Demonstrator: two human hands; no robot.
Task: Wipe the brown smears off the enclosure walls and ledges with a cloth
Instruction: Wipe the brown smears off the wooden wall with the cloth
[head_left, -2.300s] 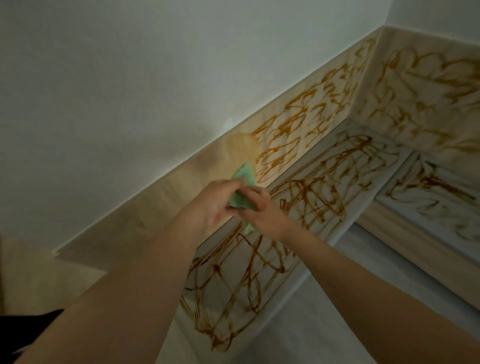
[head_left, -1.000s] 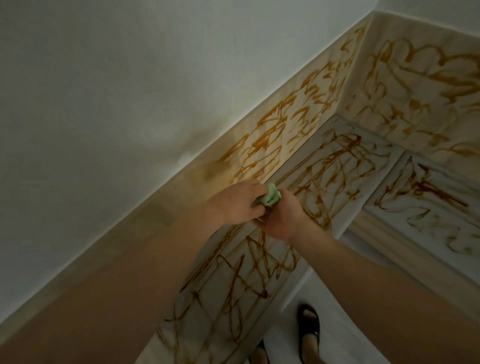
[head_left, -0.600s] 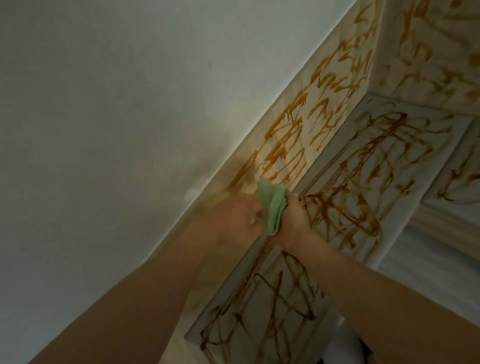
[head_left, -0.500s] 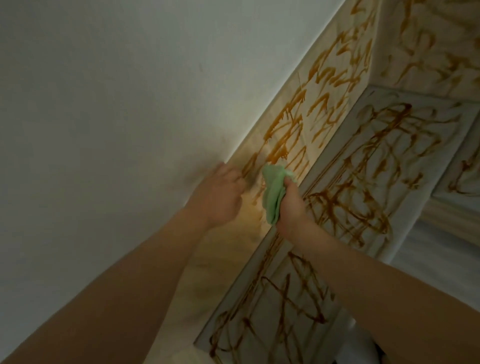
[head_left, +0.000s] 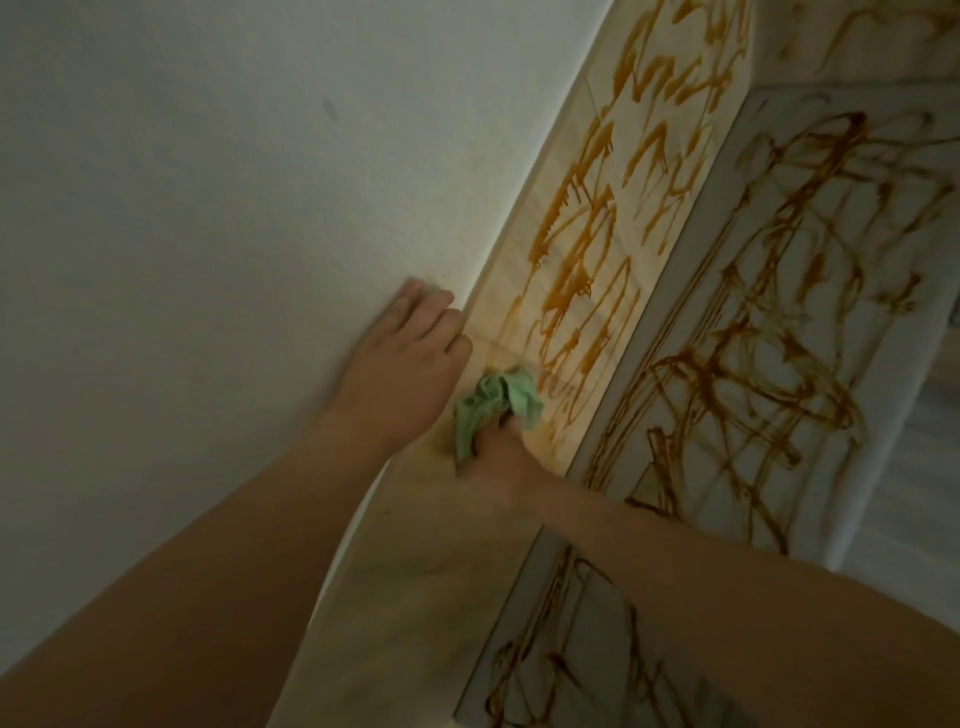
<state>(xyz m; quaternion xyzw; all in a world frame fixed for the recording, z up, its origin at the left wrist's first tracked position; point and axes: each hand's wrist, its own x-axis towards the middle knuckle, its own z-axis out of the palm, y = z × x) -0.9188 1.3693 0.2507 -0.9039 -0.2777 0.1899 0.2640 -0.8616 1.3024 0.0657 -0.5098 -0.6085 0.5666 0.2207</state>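
Right now, from the head camera, we look down along a beige tiled wall panel (head_left: 587, 218). It runs slantwise between a white plaster wall (head_left: 208, 208) on its left and a pale grey ledge (head_left: 667, 291) on its right.

Our right hand (head_left: 498, 465) has its fingers curled tight round a crumpled green cloth (head_left: 493, 402). The cloth is pressed against the panel at the lower end of the brown smears (head_left: 576, 291). The bunched fabric sticks out above the fist and hides the fingertips.

Our left hand (head_left: 410, 358) lies flat on the white wall just beside the panel's edge, with its fingers straight and close together, holding nothing. Its outline is blurred. The two hands are near each other, and we cannot tell whether the left one touches the cloth.

Above the cloth the smears run in dripping zigzags up the panel to the top of the frame. Below the cloth, toward us, the panel shows plain beige with a faint haze. The ledge carries darker brown loops and crossing lines along its visible length, on both sides of our right forearm. A strip of grey floor (head_left: 924, 426) shows at the far right.
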